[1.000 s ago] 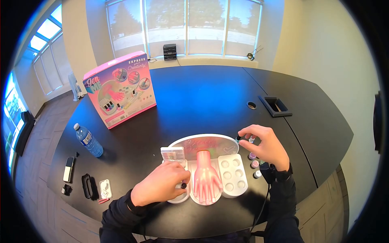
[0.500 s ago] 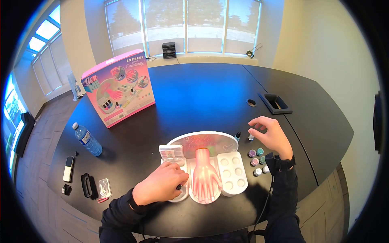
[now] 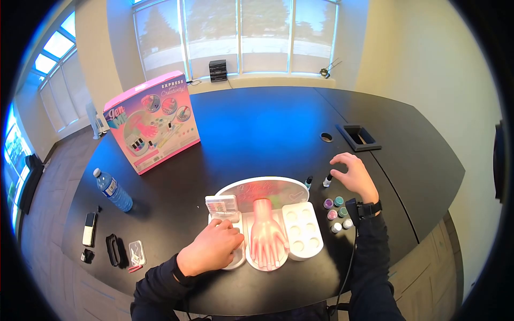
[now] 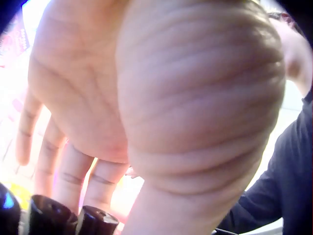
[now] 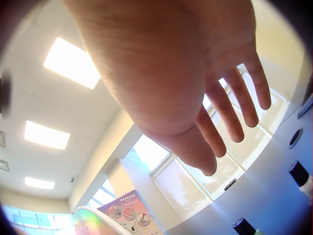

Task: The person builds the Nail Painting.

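Note:
My left hand (image 3: 211, 246) is over the left tray of a white manicure set, fingers pointing down. In the left wrist view its fingertips are hidden behind black bottle caps (image 4: 49, 215); I cannot tell whether it pinches one. A pink model hand (image 3: 263, 238) lies palm down in the set's middle. My right hand (image 3: 356, 175) hovers over the table with fingers spread and nothing in them, as the right wrist view confirms. Just left of its fingertips stands a black-capped nail polish bottle (image 3: 327, 181). Another polish bottle (image 3: 308, 183) stands beside the set's rounded back panel (image 3: 278, 188).
Several small glitter jars (image 3: 333, 214) are grouped right of the white six-well tray (image 3: 303, 230). A clear case (image 3: 221, 205) stands at the set's left. Farther left are a water bottle (image 3: 114, 191), a phone (image 3: 90, 230), a black band (image 3: 112, 250) and a pink box (image 3: 152, 123).
My right hand has moved right and back, away from the bottle beside the panel. The black cap seen by my left fingers earlier is now out of sight in the head view.

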Demonstrator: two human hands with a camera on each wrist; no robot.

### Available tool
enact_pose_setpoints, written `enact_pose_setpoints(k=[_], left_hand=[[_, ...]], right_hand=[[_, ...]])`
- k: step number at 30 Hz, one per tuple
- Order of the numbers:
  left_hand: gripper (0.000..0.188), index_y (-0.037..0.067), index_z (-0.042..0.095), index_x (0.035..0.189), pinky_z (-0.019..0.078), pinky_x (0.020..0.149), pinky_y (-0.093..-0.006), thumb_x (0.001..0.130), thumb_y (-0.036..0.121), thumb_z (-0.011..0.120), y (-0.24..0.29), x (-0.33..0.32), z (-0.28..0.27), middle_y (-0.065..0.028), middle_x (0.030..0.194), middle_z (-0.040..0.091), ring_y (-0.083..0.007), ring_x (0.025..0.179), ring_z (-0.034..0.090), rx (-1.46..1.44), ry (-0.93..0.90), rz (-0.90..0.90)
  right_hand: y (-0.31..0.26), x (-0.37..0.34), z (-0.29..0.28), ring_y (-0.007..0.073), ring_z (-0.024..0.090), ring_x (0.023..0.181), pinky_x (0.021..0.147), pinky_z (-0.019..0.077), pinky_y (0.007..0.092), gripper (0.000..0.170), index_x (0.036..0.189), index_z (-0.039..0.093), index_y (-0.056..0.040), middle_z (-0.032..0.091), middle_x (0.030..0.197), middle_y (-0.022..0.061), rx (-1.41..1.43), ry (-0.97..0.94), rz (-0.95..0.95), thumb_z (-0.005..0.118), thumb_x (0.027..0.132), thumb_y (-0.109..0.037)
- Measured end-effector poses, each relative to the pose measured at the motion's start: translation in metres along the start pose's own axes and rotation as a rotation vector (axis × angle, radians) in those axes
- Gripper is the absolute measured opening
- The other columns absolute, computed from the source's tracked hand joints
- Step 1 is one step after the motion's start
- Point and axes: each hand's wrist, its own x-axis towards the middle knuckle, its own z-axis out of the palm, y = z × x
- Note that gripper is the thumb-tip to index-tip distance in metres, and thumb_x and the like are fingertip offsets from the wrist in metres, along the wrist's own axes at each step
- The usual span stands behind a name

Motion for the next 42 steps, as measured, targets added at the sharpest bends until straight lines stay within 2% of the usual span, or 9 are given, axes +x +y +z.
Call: enact_pose_setpoints(k=[1,7,12,20,24,29,32,37,42], left_hand=[[0.012,0.011,0.066,0.085,0.0488,0.102,-0.0418,0.08,0.011,0.077,0.0,0.0,0.001,-0.0031,0.092,0.068,-0.0278,0.108,0.065,-0.002,0.007,-0.001],[0.013,0.011,0.066,0.085,0.0481,0.103,-0.042,0.08,0.012,0.077,-0.001,-0.001,0.007,-0.0034,0.092,0.068,-0.0282,0.109,0.064,0.017,0.037,0.013],[0.014,0.011,0.066,0.085,0.048,0.103,-0.0423,0.079,0.013,0.078,-0.001,-0.002,0.004,-0.0034,0.093,0.068,-0.0284,0.111,0.064,0.024,0.027,0.003],[0.034,0.01,0.073,0.111,0.0479,0.11,-0.0443,0.083,0.024,0.088,-0.001,-0.008,-0.022,-0.0092,0.117,0.072,-0.0312,0.123,0.063,-0.012,0.048,0.022],[0.039,0.009,0.072,0.117,0.0482,0.109,-0.0451,0.086,0.026,0.088,0.001,-0.008,-0.039,-0.0108,0.119,0.071,-0.0323,0.122,0.062,-0.116,0.078,0.036],[0.038,0.006,0.071,0.12,0.0503,0.105,-0.0447,0.09,0.024,0.087,0.008,-0.002,-0.046,-0.0111,0.117,0.07,-0.0349,0.117,0.064,-0.21,0.244,0.036],[0.036,0.007,0.071,0.12,0.0516,0.103,-0.0456,0.091,0.022,0.087,0.011,0.001,-0.048,-0.0113,0.118,0.07,-0.0359,0.115,0.065,-0.252,0.32,0.055],[0.036,0.008,0.072,0.12,0.054,0.098,-0.0455,0.09,0.019,0.088,0.017,0.005,-0.045,-0.0103,0.118,0.071,-0.0349,0.112,0.067,-0.259,0.434,0.075],[0.031,0.006,0.073,0.117,0.0547,0.087,-0.0424,0.092,0.019,0.086,0.025,0.011,-0.042,-0.008,0.111,0.07,-0.0315,0.1,0.068,-0.264,0.581,0.147]], right_hand=[[0.002,0.0,0.002,0.0303,0.07,0.114,0.093,0.0569,0.0422,0.027,0.113,0.078,-0.0059,0.076,0.121,0.0099,-0.02,0.003,-0.015,0.084,0.087,-0.011],[0.009,-0.001,0.012,0.0291,0.07,0.1,0.088,0.0579,0.0419,0.027,0.11,0.079,-0.0052,0.075,0.106,0.0102,-0.056,-0.068,0.087,0.084,0.084,-0.005],[0.016,-0.001,0.019,0.0319,0.072,0.102,0.09,0.0591,0.0445,0.025,0.111,0.08,-0.0083,0.074,0.106,0.012,-0.082,-0.128,0.148,0.082,0.086,-0.007],[0.021,-0.002,0.027,0.033,0.074,0.1,0.089,0.0603,0.0445,0.019,0.106,0.081,-0.008,0.076,0.104,0.0124,-0.126,-0.13,0.171,0.079,0.087,-0.006],[0.027,-0.002,0.031,0.0277,0.074,0.088,0.083,0.0605,0.0408,0.018,0.103,0.08,-0.004,0.075,0.094,0.0114,-0.125,-0.079,0.128,0.079,0.085,-0.002],[0.017,-0.001,0.026,0.0263,0.074,0.089,0.084,0.0607,0.04,0.022,0.105,0.079,-0.0029,0.077,0.095,0.0115,-0.088,-0.055,0.131,0.078,0.084,-0.001],[0.004,-0.002,0.012,0.0308,0.075,0.093,0.084,0.0605,0.0433,0.023,0.108,0.078,-0.0062,0.077,0.098,0.012,-0.082,-0.05,0.125,0.076,0.086,-0.003],[-0.026,-0.001,-0.011,0.0249,0.072,0.091,0.085,0.058,0.0375,0.022,0.106,0.075,-0.0014,0.074,0.094,0.0103,-0.044,-0.008,0.036,0.077,0.084,-0.001],[-0.064,-0.007,-0.028,0.0262,0.071,0.092,0.085,0.0567,0.0383,0.021,0.106,0.073,-0.0015,0.071,0.095,0.011,0.075,-0.005,-0.07,0.074,0.086,-0.002]])
